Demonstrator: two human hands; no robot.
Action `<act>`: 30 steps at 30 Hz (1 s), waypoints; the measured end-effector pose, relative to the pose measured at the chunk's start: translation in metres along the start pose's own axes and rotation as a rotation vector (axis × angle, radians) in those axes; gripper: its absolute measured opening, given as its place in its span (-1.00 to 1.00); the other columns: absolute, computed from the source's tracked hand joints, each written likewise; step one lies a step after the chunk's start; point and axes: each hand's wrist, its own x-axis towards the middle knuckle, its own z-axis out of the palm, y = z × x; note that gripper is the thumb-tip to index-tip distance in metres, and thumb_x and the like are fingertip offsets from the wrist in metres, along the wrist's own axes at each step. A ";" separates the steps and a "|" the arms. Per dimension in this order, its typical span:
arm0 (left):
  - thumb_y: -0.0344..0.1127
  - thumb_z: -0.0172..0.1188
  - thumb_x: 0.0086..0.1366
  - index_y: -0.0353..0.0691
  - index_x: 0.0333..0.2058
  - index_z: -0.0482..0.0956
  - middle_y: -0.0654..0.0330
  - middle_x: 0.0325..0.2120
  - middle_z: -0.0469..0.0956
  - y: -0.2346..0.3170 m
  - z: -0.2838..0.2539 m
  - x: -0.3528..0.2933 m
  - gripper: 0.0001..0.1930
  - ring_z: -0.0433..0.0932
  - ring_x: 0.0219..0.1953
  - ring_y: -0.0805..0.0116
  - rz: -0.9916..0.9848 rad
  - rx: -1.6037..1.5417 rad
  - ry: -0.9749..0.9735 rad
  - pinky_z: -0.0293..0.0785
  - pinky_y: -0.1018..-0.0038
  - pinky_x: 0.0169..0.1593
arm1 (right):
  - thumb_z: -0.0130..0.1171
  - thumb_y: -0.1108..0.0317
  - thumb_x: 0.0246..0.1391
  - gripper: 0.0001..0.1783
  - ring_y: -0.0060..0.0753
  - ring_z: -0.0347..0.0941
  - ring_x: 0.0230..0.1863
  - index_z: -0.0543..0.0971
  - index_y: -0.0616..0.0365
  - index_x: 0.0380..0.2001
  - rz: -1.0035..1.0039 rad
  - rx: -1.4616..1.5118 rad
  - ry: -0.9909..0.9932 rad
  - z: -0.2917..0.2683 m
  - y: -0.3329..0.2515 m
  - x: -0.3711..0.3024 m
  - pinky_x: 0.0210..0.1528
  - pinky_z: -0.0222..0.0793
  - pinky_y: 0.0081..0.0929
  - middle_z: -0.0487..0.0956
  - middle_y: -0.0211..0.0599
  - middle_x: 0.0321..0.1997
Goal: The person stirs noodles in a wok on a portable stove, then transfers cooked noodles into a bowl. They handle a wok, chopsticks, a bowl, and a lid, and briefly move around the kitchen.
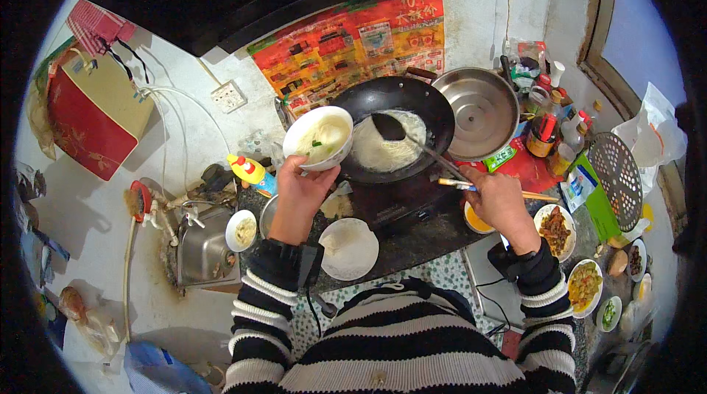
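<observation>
My left hand grips a white bowl, tilted a little beside the wok; it holds something pale with green bits. The black wok sits on the stove, with whitish, cloudy liquid in it. My right hand is closed on the long handle of a ladle, whose dark scoop rests in or just over the liquid. A thin wooden stick crosses under my right hand; whether I hold it too, I cannot tell. Below the left hand lies a pale round plate or lid.
Right of the wok stands a wide steel pan. Bottles and a perforated skimmer crowd the right. Dishes of food line the right counter. Left are a yellow-capped bottle, a small bowl and a sink.
</observation>
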 end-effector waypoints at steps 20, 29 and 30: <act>-0.37 0.10 0.02 -0.28 0.13 0.25 0.00 0.06 0.39 0.062 -0.089 -0.134 -0.38 0.44 0.06 -0.02 0.285 -0.004 0.102 0.39 0.07 0.13 | 0.04 0.40 0.01 -0.61 -0.19 0.54 -0.42 0.49 -0.01 -0.03 -0.126 -0.424 -0.006 0.041 -0.009 0.000 -0.39 0.46 -0.20 0.55 -0.26 -0.46; -0.43 0.04 0.03 -0.33 0.14 0.23 0.00 0.06 0.39 0.035 -0.190 -0.187 -0.39 0.44 0.07 0.05 0.316 -0.008 0.379 0.47 0.18 0.08 | 0.22 0.46 -0.12 -0.47 0.05 0.43 -0.06 0.44 0.10 0.03 -0.084 -0.321 -0.025 0.021 -0.013 -0.008 -0.08 0.40 -0.14 0.49 -0.03 -0.08; -0.43 0.04 0.02 -0.33 0.13 0.24 0.01 0.06 0.39 0.026 -0.206 -0.192 -0.39 0.44 0.07 0.06 0.286 -0.037 0.356 0.46 0.18 0.09 | 0.23 0.46 -0.12 -0.47 0.05 0.42 -0.04 0.44 0.11 0.02 -0.106 -0.329 0.002 0.018 -0.015 -0.008 -0.06 0.39 -0.15 0.48 -0.03 -0.05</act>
